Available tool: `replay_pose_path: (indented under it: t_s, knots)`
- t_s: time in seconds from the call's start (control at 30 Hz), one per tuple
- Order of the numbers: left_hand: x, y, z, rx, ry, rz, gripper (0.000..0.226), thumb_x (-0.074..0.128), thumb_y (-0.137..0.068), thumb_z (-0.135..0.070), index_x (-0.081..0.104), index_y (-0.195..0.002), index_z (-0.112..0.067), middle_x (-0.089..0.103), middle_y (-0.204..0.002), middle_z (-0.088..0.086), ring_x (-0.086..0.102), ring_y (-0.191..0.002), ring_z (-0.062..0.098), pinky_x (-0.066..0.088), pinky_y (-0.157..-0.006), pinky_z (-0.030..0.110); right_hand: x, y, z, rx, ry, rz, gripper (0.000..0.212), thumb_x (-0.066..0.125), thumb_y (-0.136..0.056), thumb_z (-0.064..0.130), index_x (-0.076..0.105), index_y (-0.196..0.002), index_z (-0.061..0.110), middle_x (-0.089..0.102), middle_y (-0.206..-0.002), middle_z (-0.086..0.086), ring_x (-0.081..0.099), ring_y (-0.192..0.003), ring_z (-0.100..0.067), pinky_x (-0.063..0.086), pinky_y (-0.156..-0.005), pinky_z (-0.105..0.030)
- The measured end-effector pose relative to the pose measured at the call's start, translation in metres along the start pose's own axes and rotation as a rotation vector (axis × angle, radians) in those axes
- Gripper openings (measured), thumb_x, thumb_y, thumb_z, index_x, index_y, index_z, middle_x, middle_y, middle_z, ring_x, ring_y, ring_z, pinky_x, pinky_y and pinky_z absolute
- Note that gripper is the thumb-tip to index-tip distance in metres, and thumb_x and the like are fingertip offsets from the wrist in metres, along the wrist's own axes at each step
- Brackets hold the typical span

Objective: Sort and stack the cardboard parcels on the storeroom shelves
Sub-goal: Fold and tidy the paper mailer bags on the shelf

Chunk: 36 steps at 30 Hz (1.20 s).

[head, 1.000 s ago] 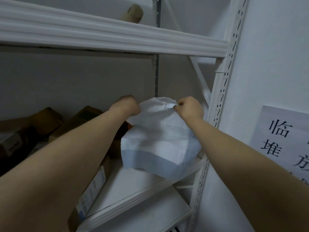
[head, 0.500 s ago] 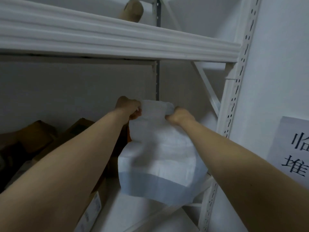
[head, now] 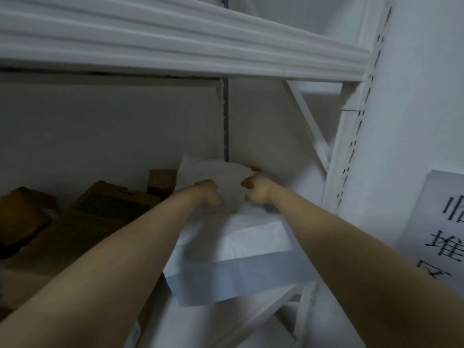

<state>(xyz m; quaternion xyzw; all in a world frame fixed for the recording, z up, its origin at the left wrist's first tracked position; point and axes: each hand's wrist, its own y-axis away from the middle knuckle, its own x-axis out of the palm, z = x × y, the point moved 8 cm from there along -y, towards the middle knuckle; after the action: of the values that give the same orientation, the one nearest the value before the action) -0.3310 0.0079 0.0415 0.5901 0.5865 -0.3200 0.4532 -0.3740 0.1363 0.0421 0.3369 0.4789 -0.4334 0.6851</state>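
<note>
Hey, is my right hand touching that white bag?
Touching. The head view shows the right hand pinching the crumpled top of the white bag, with no gap between them.

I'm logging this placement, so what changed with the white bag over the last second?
The white soft plastic parcel bag moved away from the person, deeper onto the white metal shelf, and both hands went further in with it. Nothing was let go: the left hand and right hand keep their grip on its crumpled top edge. The brown cardboard boxes on the left stayed put.
</note>
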Motion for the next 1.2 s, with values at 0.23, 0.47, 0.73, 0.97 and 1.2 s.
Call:
replay_pose_path:
  t_s: [0.23, 0.47, 0.73, 0.97, 1.2]
  knots:
    - [0.056, 0.027, 0.015, -0.072, -0.133, 0.233, 0.071, 0.050, -0.091, -0.056, 0.032, -0.148, -0.017, 0.030, -0.153, 0.003, 0.032, -0.139, 0.024, 0.025, -0.114, 0.037, 0.020, 0.025, -0.034, 0.069, -0.064, 0.083, 0.044, 0.071, -0.083, 0.038, 0.069, -0.115, 0.008, 0.066, -0.120, -0.007, 0.060, -0.111, -0.022, 0.046, -0.101, -0.032]
    - [0.064, 0.050, 0.014, -0.065, -0.307, 0.253, 0.071, 0.040, -0.094, -0.059, 0.021, -0.152, -0.023, 0.021, -0.157, 0.002, 0.025, -0.142, 0.026, 0.022, -0.114, 0.040, 0.041, 0.045, -0.033, 0.073, 0.140, 0.184, 0.050, 0.052, -0.093, 0.051, 0.059, -0.118, 0.009, 0.053, -0.136, -0.009, 0.052, -0.116, -0.025, 0.039, -0.102, -0.030]
    - [0.061, 0.047, 0.022, -0.061, -0.336, 0.294, 0.068, 0.038, -0.096, -0.055, 0.018, -0.153, -0.024, 0.019, -0.158, 0.002, 0.022, -0.144, 0.025, 0.018, -0.116, 0.043, 0.050, 0.042, -0.034, 0.082, 0.237, 0.324, 0.063, 0.019, -0.102, 0.053, 0.016, -0.154, 0.018, 0.011, -0.161, -0.003, 0.013, -0.148, -0.022, 0.008, -0.119, -0.037]
    - [0.062, 0.027, 0.024, -0.036, -0.300, 0.330, 0.074, 0.039, -0.095, -0.058, 0.005, -0.153, -0.028, 0.004, -0.161, 0.001, 0.008, -0.147, 0.026, 0.010, -0.118, 0.042, 0.051, 0.017, -0.037, 0.084, 0.234, 0.327, 0.055, 0.014, -0.106, 0.037, 0.003, -0.155, 0.015, 0.004, -0.162, -0.009, 0.010, -0.148, -0.025, 0.008, -0.118, -0.034]
    - [0.038, 0.010, 0.016, -0.017, -0.284, 0.238, 0.057, 0.049, -0.095, -0.046, 0.039, -0.143, -0.018, 0.037, -0.148, 0.003, 0.040, -0.131, 0.024, 0.034, -0.107, 0.034, 0.013, -0.018, -0.034, 0.147, 0.241, 0.076, 0.047, 0.048, -0.098, 0.027, 0.045, -0.140, 0.006, 0.049, -0.140, -0.014, 0.050, -0.124, -0.029, 0.041, -0.104, -0.032]
